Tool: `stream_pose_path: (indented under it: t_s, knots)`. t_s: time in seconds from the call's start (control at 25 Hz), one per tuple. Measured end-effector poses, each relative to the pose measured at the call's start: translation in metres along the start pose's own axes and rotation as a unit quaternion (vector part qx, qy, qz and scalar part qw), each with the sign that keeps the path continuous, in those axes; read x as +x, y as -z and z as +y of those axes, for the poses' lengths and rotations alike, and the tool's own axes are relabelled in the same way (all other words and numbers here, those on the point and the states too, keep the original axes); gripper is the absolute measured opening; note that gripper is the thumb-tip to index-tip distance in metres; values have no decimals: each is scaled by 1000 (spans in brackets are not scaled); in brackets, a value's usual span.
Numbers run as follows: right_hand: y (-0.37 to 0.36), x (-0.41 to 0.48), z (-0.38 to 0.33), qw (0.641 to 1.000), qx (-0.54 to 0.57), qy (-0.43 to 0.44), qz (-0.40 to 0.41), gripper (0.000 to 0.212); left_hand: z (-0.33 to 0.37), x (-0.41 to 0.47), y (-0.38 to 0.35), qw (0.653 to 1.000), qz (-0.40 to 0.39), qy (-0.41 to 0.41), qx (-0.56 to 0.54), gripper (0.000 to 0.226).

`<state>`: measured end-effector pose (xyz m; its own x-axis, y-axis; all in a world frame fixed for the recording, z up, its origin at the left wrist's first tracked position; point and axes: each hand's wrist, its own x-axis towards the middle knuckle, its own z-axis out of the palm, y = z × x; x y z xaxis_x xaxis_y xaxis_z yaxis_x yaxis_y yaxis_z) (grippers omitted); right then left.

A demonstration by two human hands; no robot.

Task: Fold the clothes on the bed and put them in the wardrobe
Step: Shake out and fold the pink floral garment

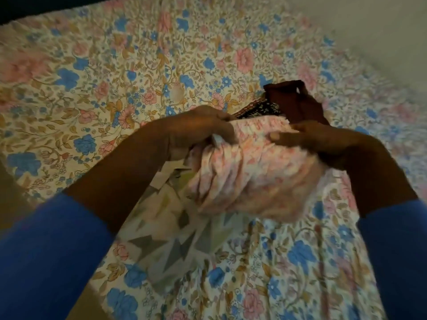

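Gripping the pink flowered garment by its gathered top edge, both hands sit just above the bed cover, mid-frame. We see the left hand with fingers curled round the left end of that edge, a scrap of white fabric bunched in the fist. The right hand pinches the right end, one fingertip pointing left along the near side and the other fingers tucked behind the cloth. The garment hangs between them in a loose, rumpled bundle. Its lower part sags toward the cover, but we can't tell whether it touches, as the picture is blurred.

Under and to the near left of the bundle lies a pale cloth with grey and green triangles, spread flat on the cover and partly hidden by the left forearm. Just beyond the hands, on the far side, we see a dark maroon garment heaped up, with a black patterned piece poking out on its left, touching it.

Blue sleeves cover both arms: left sleeve, right sleeve. The cover is cream with blue and pink flowers. A plain pale wall runs along the far right.
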<state>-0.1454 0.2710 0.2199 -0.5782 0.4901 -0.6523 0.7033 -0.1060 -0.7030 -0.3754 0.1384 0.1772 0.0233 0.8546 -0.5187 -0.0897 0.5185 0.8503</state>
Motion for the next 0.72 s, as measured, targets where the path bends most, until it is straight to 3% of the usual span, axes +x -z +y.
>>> stream_pose_path:
  t_s: [0.12, 0.16, 0.24, 0.32, 0.44, 0.6, 0.72]
  knots:
    - [46, 42, -10, 985, -106, 60, 122, 59, 17, 74, 0, 998, 64, -13, 25, 27]
    - [49, 61, -4, 958, -201, 74, 191, 70, 10, 96, 0, 988, 120, -24, 98, 34]
    - [32, 98, 32, 877, -362, 82, 306, 89, -22, 122, -4, 932, 193, -21, 306, 71]
    - [-11, 114, 77, 883, -369, 35, 287, 90, -59, 129, -17, 900, 229, -23, 371, 87]
    - [-43, 126, 111, 911, -350, 14, 217, 92, -94, 122, -27, 882, 281, -114, 361, 86]
    - [-36, 109, 108, 890, -372, 71, 255, 93, -97, 65, -36, 848, 326, -149, 390, 83]
    - [-58, 51, 94, 894, -296, 170, 291, 89, -84, -25, -51, 828, 371, -184, 378, 72]
